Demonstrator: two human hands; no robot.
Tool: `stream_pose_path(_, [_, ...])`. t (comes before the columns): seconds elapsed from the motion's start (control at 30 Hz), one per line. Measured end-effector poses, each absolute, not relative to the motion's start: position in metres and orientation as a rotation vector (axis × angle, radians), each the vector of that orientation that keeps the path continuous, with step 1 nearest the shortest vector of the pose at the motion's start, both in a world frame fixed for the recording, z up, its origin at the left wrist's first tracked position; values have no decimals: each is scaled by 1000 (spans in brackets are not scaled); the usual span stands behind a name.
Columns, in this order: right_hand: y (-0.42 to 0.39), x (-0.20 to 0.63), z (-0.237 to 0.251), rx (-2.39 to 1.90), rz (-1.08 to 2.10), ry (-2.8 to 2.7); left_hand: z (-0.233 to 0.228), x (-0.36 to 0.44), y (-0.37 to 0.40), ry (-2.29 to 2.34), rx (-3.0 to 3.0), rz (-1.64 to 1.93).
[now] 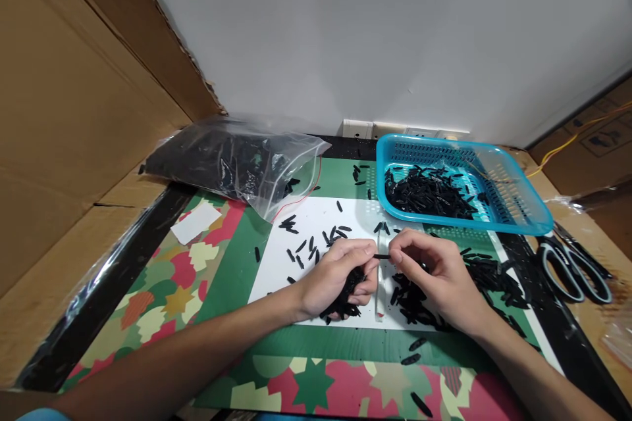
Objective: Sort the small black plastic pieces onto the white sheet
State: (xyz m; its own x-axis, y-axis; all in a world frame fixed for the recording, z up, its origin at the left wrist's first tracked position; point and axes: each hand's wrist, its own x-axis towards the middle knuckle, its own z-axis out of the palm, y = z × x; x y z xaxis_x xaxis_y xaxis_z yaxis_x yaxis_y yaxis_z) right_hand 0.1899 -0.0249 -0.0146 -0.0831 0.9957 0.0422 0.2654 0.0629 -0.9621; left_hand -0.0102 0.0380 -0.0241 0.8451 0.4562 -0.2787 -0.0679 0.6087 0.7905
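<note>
My left hand (328,276) is closed around a bunch of small black elongated pieces (346,296), some poking out below the palm. Between its thumb tip and the pinched fingertips of my right hand (437,276) stretches one slim black piece (382,256). Both hands are above a white sheet of paper (269,270). More black pieces (333,235) lie scattered on the paper left of centre, and a larger heap (415,302) is partly hidden under my right hand. A narrow clear strip (380,289) lies upright between the hands.
A blue plastic basket (459,222) with black pieces stands at back right. A clear zip bag (222,161) full of dark contents lies at back left. Scissors (567,270) rest at the right edge. Cardboard (83,66) rises on the left; wall sockets (390,130) are behind.
</note>
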Motion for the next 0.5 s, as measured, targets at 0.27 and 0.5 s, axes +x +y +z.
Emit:
stream_pose_path(0.27, [-27,189,-13,-1320,1123,-1484,-21,-9,39,517,850,291])
stream_pose_path(0.5, [-25,189,-13,-1295,1222,-1463,-21,-9,39,476,818,296])
